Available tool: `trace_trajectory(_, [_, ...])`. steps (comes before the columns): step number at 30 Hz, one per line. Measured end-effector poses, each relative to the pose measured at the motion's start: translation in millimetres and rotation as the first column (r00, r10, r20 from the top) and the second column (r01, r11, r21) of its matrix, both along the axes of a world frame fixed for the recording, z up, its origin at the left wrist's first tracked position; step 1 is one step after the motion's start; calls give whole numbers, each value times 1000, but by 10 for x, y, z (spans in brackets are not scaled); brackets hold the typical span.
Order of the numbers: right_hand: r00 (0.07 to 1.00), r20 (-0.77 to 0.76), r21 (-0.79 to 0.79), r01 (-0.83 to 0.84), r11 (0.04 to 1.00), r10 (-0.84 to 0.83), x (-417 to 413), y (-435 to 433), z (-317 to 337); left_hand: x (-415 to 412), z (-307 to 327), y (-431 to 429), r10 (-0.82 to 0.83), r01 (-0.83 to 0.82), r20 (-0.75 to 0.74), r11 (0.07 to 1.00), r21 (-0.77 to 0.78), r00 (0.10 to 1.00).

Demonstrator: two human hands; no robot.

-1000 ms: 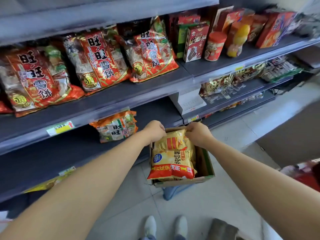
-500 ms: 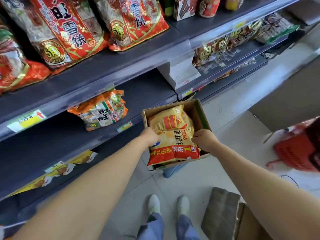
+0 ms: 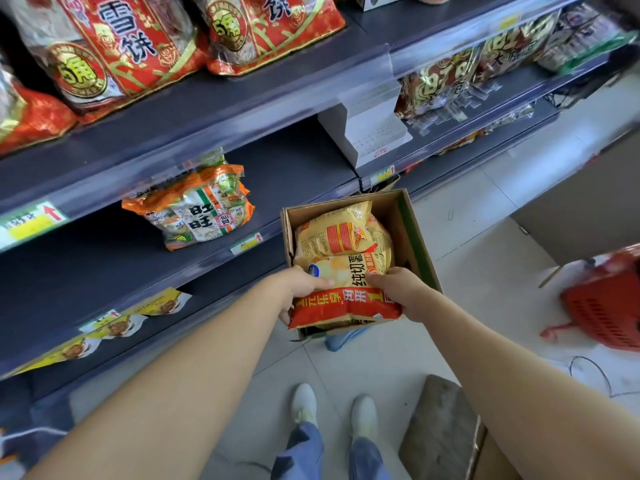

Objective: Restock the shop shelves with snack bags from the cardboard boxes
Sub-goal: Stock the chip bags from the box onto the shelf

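Left hand [image 3: 302,285]: closed on the left edge of the yellow-and-red snack bag [image 3: 346,292], thumb on top.
Right hand [image 3: 398,289]: gripping the same bag's right edge.
Bag: between both hands, at the near end of the open cardboard box [image 3: 412,233].
Second bag [image 3: 337,233]: just beyond the grip, inside the box.
Shelf [image 3: 104,265]: left of the hands.
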State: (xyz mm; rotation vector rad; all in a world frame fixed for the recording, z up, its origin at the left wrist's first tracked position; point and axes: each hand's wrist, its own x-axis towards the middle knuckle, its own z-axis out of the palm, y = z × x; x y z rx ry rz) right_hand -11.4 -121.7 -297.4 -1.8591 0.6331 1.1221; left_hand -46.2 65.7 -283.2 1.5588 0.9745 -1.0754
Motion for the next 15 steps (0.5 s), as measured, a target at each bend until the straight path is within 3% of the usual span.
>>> trace_trajectory(4, [999, -23, 20, 40, 999, -39, 34, -21, -22, -7, 74, -33, 45, -43, 72, 999, -24, 996])
trace_trajectory(9, [988, -74, 59, 143, 988, -139, 44, -144, 9, 41, 88, -81, 30, -45, 195, 996, 76, 980])
trace_trajectory(12, [962, -153, 125, 247, 961, -227, 44, -239, 30, 53, 176, -82, 41, -51, 174, 997, 55, 984])
trace_trajectory(15, [934, -196, 170, 331, 928, -298, 56, -287, 81, 74, 315, -99, 115, -106, 126, 992, -71, 985])
